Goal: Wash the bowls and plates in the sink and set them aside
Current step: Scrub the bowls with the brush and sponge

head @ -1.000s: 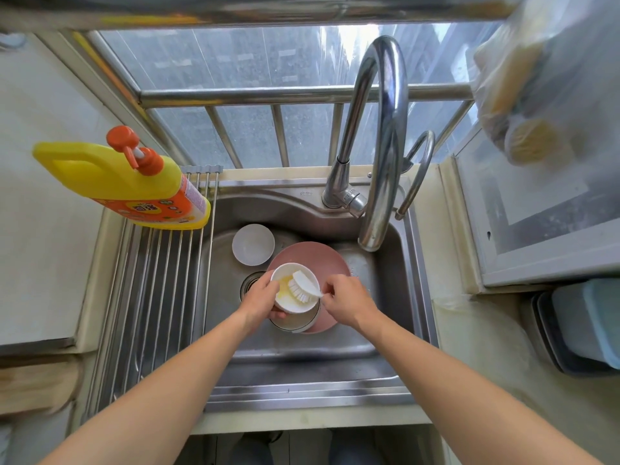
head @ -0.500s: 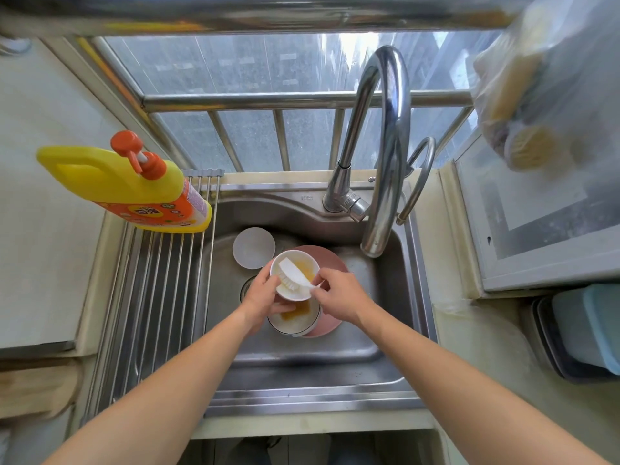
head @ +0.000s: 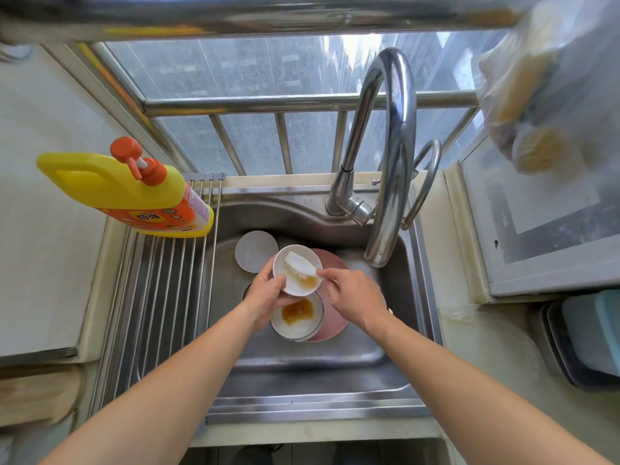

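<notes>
My left hand point(head: 266, 295) holds a small white bowl point(head: 295, 286) by its left rim, above the steel sink point(head: 302, 360). There is orange residue in the bowl's bottom. My right hand point(head: 355, 297) grips a white dish brush point(head: 299, 263), whose head rests inside that bowl. Below them, a larger white bowl point(head: 297, 325) with orange residue sits on a pink plate point(head: 332, 325). A small white dish point(head: 256, 251) lies at the back left of the basin.
A curved steel faucet point(head: 389, 162) arches over the basin's right side. A yellow and orange detergent bottle point(head: 134, 193) stands on the roll-up drying rack point(head: 157, 313) at the left. A counter and a grey-blue container point(head: 583, 340) are at the right.
The small bowl has risen and shifted towards the back of the sink. The brush has swept from the bowl's right side to its upper left. The larger bowl underneath is more exposed.
</notes>
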Demonstrator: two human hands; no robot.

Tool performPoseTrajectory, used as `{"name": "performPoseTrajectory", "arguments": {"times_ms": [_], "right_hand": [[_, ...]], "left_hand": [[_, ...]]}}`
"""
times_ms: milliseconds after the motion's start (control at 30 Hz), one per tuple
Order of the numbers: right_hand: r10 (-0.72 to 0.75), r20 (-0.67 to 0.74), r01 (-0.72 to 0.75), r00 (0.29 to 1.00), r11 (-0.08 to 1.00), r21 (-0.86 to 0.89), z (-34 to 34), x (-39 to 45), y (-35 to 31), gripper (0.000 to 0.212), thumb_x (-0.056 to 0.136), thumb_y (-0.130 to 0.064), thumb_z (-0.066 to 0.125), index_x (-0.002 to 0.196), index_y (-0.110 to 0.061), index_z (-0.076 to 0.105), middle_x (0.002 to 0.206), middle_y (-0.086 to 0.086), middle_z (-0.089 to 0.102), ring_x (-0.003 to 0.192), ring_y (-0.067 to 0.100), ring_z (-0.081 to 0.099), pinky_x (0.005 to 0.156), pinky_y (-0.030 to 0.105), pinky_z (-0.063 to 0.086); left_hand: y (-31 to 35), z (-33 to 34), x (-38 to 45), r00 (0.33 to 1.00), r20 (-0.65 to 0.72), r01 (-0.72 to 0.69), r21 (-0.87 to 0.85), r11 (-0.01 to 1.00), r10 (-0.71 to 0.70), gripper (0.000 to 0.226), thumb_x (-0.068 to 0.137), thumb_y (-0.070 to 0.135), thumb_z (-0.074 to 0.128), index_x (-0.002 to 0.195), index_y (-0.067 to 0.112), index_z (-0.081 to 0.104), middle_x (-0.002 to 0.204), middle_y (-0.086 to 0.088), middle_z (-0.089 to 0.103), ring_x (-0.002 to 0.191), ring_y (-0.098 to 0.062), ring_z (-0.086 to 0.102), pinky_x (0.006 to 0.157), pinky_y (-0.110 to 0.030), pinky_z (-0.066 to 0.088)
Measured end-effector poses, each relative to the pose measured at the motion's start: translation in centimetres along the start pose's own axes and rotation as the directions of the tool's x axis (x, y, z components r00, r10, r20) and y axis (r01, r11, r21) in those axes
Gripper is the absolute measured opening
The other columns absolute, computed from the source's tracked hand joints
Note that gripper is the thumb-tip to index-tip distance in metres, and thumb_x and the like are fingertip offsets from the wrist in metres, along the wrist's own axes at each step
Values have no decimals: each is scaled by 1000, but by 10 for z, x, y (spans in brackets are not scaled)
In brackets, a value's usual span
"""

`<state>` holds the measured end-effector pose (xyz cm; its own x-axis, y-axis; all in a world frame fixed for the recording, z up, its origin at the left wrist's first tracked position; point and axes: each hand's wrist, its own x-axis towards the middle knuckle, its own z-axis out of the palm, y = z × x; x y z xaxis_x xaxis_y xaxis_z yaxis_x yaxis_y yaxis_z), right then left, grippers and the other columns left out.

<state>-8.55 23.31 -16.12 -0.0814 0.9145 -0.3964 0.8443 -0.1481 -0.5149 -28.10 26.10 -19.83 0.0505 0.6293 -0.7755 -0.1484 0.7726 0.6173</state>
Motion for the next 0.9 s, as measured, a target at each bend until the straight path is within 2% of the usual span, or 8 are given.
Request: {"name": "performPoseTrajectory", "arguments": {"times_ms": [100,233,333,500,567,700,767,900], "right_hand": [[54,55,-54,997,998,-10,2,0,-1,38,95,-28,48,125,-38,70,120,-7,73,112,26,65,92,40,54],[144,211,-177,967,973,146,0,10,-9,37,86,-31,50,110,-38,77,94,-9,75,97,18,66,86,32,54],[193,119,-204,974,975,90,9,22,-7,51,79,-48,36,110,-33,73,105,-4,75,103,26,67,87,41,56],[90,35,-83,995,981,-175,8,16,-8,36,91,-35,43,112,-27,71,102,3,74,96,35,67,75,42,57],[94,84,-81,992,986,-143,6,19,-9,39,86,-39,44,110,-28,72,102,2,73,97,33,67,77,41,56],[138,206,-150,969,988,44,1,32,-13,70,61,-63,32,111,-34,71,100,-3,72,96,26,66,81,37,55],[153,137,-164,979,984,71,2,37,-12,78,56,-63,27,114,-34,69,96,-2,73,94,27,66,80,39,56],[129,-4,-129,992,987,-95,15,38,-7,47,75,-45,40,112,-34,67,93,-1,74,89,31,68,64,33,43]], "left_hand": [[-1,-1,3,1000,-24,11,-9,1000,-11,68,94,-9,39,144,35,51,135,-9,60,110,-32,68,83,-53,61],[-2,2,6,999,-23,30,-31,999,-31,68,96,-9,40,145,37,48,135,-10,59,112,-35,67,84,-56,60],[-5,9,4,999,14,33,-48,998,-33,70,94,-11,41,145,38,46,136,-9,59,109,-32,70,88,-56,59],[2,8,10,1000,-9,4,-23,1000,-5,73,93,-12,39,145,39,46,139,-10,55,110,-34,68,82,-55,60],[4,8,11,1000,-24,14,-18,1000,-14,73,94,-12,38,145,40,45,139,-11,54,109,-35,68,82,-56,60],[6,9,8,999,-6,34,-31,999,-34,71,96,-11,37,143,41,46,135,-11,58,108,-34,69,84,-56,60],[8,12,4,999,24,29,-37,999,-28,69,96,-13,38,138,41,49,131,-7,60,106,-30,70,84,-52,60],[19,11,1,999,23,-23,-49,999,24,73,92,-16,32,134,41,51,132,-7,54,110,-33,65,83,-53,60]]}}
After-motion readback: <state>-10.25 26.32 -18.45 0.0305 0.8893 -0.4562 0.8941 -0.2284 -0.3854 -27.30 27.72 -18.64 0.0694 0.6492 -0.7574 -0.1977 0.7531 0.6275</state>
